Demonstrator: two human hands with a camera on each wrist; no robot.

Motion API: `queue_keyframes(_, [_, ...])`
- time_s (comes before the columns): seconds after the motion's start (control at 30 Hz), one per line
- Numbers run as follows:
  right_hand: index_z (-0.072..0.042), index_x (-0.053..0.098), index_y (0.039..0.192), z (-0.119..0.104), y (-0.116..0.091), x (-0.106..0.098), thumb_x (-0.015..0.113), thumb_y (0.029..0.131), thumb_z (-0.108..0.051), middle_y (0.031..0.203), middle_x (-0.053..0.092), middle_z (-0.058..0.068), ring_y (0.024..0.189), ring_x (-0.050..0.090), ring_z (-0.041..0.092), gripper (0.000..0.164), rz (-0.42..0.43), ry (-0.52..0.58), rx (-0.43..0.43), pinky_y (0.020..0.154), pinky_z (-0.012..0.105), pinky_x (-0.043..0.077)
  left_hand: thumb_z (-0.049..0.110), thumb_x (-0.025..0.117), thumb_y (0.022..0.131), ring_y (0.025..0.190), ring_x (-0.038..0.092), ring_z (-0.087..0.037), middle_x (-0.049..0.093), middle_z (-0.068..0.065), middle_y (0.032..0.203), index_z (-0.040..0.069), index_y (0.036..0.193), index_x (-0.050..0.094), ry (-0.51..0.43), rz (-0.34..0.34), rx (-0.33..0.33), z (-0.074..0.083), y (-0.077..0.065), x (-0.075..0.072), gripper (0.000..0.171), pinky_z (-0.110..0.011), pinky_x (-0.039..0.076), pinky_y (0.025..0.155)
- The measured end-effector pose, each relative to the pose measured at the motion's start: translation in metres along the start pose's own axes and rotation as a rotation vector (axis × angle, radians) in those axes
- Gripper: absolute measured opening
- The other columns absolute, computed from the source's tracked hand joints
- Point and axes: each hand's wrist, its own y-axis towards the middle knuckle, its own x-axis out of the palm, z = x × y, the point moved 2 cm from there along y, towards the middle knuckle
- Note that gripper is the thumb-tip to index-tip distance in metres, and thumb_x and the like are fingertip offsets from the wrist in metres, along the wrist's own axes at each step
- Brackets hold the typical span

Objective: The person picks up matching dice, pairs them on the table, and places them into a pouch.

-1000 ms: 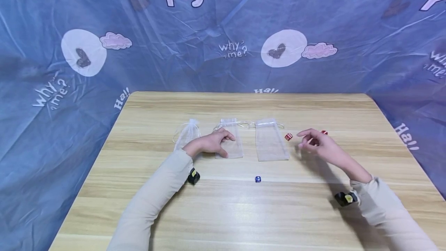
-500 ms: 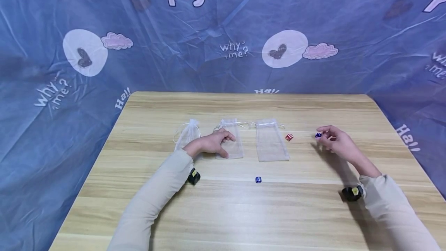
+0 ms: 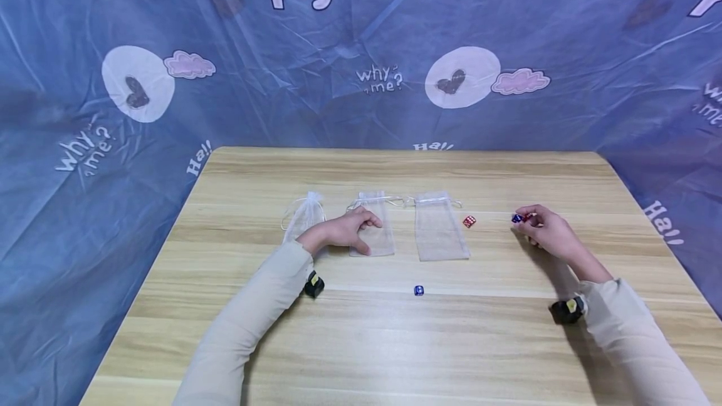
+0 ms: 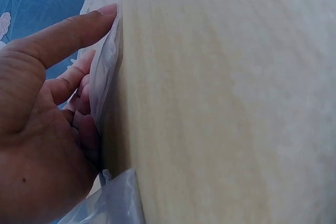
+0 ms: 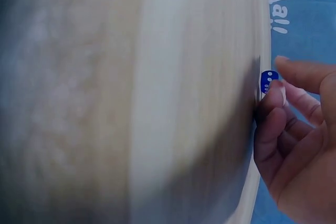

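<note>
In the head view my left hand (image 3: 345, 230) rests on the middle white mesh drawstring bag (image 3: 383, 240), thumb and index finger spread apart. The left wrist view has the thumb tip at the edge of the sheer mesh (image 4: 107, 59), the other fingers loosely bent beside it. At the right, my right hand (image 3: 547, 230) pinches a blue die (image 3: 516, 218) between thumb and index fingertips, low over the table. White dots on this blue die (image 5: 269, 81) show in the right wrist view. Just behind those fingers a red die (image 3: 528, 217) is partly hidden.
Another mesh bag (image 3: 441, 230) lies flat right of the middle one, with a red die (image 3: 469, 222) beside it. A gathered bag (image 3: 307, 215) is at the left, partly under the left forearm. Nearer the front lies a second blue die (image 3: 418, 291) on the wooden table (image 3: 361, 343).
My right hand has shifted right from beside the flat bag to the red die at the far right, and a blue die now shows at its fingertips. The left hand has stayed still.
</note>
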Motion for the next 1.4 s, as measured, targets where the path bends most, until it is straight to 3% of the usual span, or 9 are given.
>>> queue_keyframes(0.23, [0.005,0.05,0.125,0.001,0.005,0.002,0.06,0.095,-0.022,0.083,0.059,0.009,0.057,0.052,0.005,0.041,-0.01,-0.068,0.035,0.05,0.025,0.046,0.009,0.079,0.074,0.116,0.044,-0.02,0.045,-0.009,0.126,0.008,0.129,0.053,-0.011,-0.001,-0.007,-0.001,0.0,0.0,0.061,-0.029,0.035,0.105])
queue_keyframes(0.7, [0.002,0.058,0.114,-0.006,0.0,0.006,0.057,0.096,-0.017,0.069,0.054,0.003,0.053,0.048,0.005,0.025,-0.011,-0.084,-0.021,0.047,0.025,0.043,0.009,0.079,0.075,0.116,0.044,-0.021,0.045,-0.009,0.127,0.008,0.129,0.053,-0.015,-0.002,-0.005,-0.001,0.002,0.0,0.06,-0.031,0.035,0.105])
queue_keyframes(1.07, [0.002,0.058,0.117,-0.057,-0.027,0.04,0.062,0.09,-0.006,0.075,0.061,0.012,0.053,0.053,0.011,0.029,-0.183,0.068,-0.085,0.045,0.026,0.047,0.009,0.079,0.074,0.113,0.043,-0.019,0.044,-0.008,0.124,0.007,0.128,0.053,-0.031,-0.002,-0.003,-0.001,0.0,0.001,0.06,-0.028,0.035,0.102])
queue_keyframes(1.4, [-0.002,0.064,0.104,-0.091,-0.043,0.081,0.063,0.088,-0.004,0.076,0.062,0.007,0.058,0.052,0.006,0.016,-0.345,0.123,-0.241,0.048,0.021,0.046,0.01,0.079,0.075,0.114,0.043,-0.018,0.044,-0.007,0.125,0.009,0.129,0.052,-0.009,-0.007,-0.017,-0.001,0.002,0.001,0.06,-0.029,0.036,0.104])
